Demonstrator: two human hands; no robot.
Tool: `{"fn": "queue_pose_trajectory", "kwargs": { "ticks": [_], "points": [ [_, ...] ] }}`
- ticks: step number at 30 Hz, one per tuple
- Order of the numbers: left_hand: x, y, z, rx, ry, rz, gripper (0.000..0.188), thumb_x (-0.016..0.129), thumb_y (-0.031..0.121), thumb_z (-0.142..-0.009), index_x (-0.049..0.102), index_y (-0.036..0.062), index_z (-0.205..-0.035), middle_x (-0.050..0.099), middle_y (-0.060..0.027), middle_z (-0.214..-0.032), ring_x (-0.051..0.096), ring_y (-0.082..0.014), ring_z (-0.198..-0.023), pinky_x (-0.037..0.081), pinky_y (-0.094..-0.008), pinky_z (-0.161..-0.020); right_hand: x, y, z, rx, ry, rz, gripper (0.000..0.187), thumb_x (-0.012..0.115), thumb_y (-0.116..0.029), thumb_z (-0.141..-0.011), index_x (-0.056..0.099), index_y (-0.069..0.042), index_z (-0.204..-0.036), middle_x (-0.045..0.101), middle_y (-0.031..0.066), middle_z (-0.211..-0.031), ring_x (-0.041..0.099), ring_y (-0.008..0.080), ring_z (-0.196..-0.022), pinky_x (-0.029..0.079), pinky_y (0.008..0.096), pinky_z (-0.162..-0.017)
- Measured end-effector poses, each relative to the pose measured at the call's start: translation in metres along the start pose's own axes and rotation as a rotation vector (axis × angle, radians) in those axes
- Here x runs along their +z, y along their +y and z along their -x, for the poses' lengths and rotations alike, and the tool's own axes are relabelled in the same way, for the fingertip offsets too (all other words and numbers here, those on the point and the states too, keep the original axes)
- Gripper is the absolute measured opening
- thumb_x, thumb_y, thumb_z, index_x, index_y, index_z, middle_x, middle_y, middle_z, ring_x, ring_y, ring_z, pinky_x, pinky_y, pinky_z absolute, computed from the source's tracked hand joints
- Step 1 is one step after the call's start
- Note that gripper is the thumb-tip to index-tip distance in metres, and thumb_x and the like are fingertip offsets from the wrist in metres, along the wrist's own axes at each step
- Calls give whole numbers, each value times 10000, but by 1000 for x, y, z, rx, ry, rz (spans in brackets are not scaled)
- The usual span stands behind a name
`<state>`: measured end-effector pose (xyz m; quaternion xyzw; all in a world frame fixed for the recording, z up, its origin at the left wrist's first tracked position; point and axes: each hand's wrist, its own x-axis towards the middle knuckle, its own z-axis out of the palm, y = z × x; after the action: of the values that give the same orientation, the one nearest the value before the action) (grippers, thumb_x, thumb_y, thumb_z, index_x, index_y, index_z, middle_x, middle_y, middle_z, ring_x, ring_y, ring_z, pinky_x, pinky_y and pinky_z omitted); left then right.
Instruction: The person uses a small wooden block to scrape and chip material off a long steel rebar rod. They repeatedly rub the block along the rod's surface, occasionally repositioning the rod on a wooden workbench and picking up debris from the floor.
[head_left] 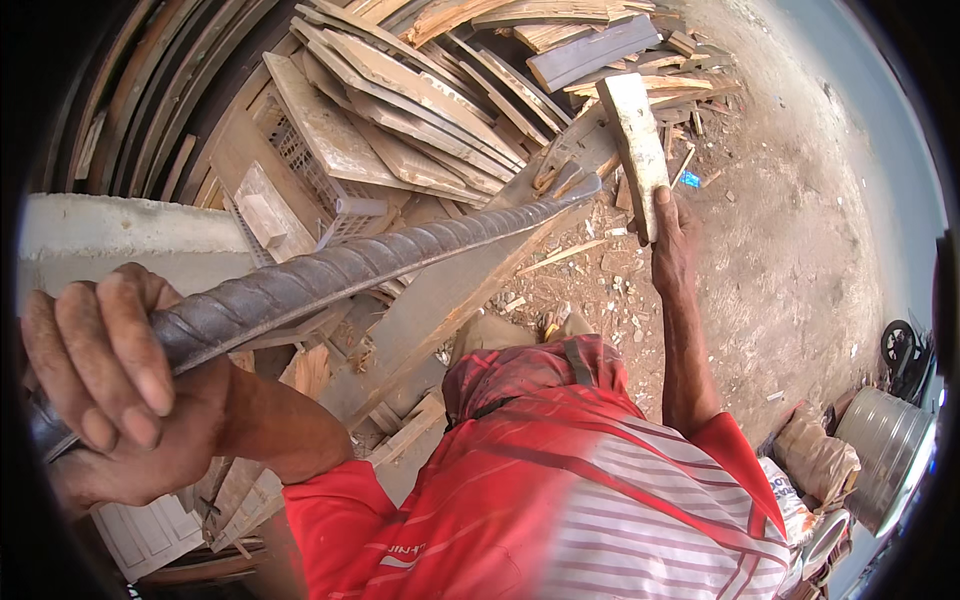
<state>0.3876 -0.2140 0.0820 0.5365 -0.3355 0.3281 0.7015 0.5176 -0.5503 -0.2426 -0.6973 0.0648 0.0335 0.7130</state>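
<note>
My left hand (110, 370) is wrapped round a thick ribbed steel bar (330, 265), whose grip end is at the left. The bar runs up to the right, and its flattened, claw-like tip (580, 190) lies over or against a long timber beam (465, 270); I cannot tell whether they touch. In my right hand (670, 235) is a short, pale wooden block (637, 130), held near its lower end with the thumb along its face. The block's upper end points away from me, beside the far end of the beam.
Stacked boards (410, 110) and broken wood lie beyond the beam. A plastic crate (295, 150) stands among them, next to a concrete ledge (130, 235). Wood chips litter the dirt floor (790, 230). A metal drum (885, 455) and a sack (815, 455) stand at the lower right.
</note>
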Motion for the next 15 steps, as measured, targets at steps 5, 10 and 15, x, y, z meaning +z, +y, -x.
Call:
{"fn": "queue_pose_trajectory", "kwargs": {
  "ticks": [5, 10, 15],
  "points": [
    [-13, -15, 34, 52, 206, -71, 721, 329, 747, -933, 451, 38, -951, 391, 4, -576, 357, -85, -363, 354, -225, -329, 5, 2, 18, 42, -2, 41, 676, 574, -615, -938, 664, 25, -1137, 701, 92, -737, 608, 109, -624, 424, 264, -531],
    [-22, -23, 43, 127, 408, -145, 660, 346, 696, -962, 411, 40, -938, 362, 3, -593, 284, -63, -352, 320, -188, -312, 7, 7, 18, 55, 30, 41, 745, 542, -663, -930, 654, 40, -1149, 703, 104, -736, 598, 102, -588, 415, 255, -507],
    [-61, 3, 31, 134, 375, 7, 539, 509, 585, -932, 391, 59, -922, 407, 44, -582, 345, -43, -340, 358, -159, -323, 0, 13, 11, 55, 9, 99, 720, 528, -677, -929, 663, 15, -1076, 684, 86, -733, 590, 101, -611, 426, 266, -517]
  ]
}}
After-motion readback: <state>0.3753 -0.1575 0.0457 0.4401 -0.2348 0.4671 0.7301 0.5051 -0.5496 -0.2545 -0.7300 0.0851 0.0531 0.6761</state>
